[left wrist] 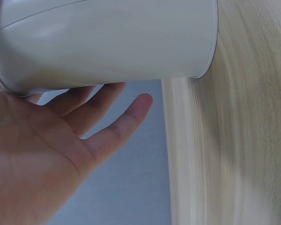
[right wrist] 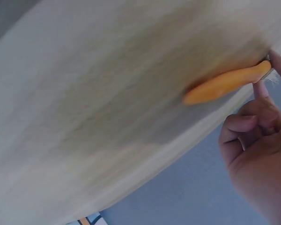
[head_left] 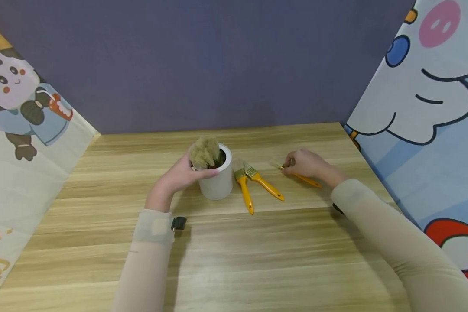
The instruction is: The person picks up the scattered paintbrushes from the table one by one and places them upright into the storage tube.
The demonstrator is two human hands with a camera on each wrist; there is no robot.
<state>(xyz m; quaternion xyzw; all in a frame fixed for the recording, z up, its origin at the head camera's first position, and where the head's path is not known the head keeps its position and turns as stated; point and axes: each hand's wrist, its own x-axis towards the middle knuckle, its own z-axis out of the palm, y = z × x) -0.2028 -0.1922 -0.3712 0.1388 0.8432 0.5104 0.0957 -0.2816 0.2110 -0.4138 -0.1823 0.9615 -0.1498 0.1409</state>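
In the head view a white cylindrical pot (head_left: 215,187) stands upright, with a tan fluffy tuft (head_left: 205,151) and something dark inside its rim. My left hand (head_left: 182,172) grips the pot near the top, its thumb across the near side. The left wrist view shows the palm (left wrist: 33,154) against the rim end of the pot (left wrist: 107,42), some fingers partly hidden behind it. To the right, my right hand (head_left: 308,164) pinches a flat paintbrush (head_left: 309,180) by its metal band. Its orange handle (right wrist: 222,86) lies along the table in the right wrist view.
Two more paintbrushes with orange handles, one nearer the pot (head_left: 246,193) and one farther right (head_left: 268,186), lie between the hands on the wood-grain table (head_left: 257,260). A dark wall panel (head_left: 218,65) rises behind. Cartoon-printed panels flank the table, left (head_left: 31,173) and right (head_left: 452,173).
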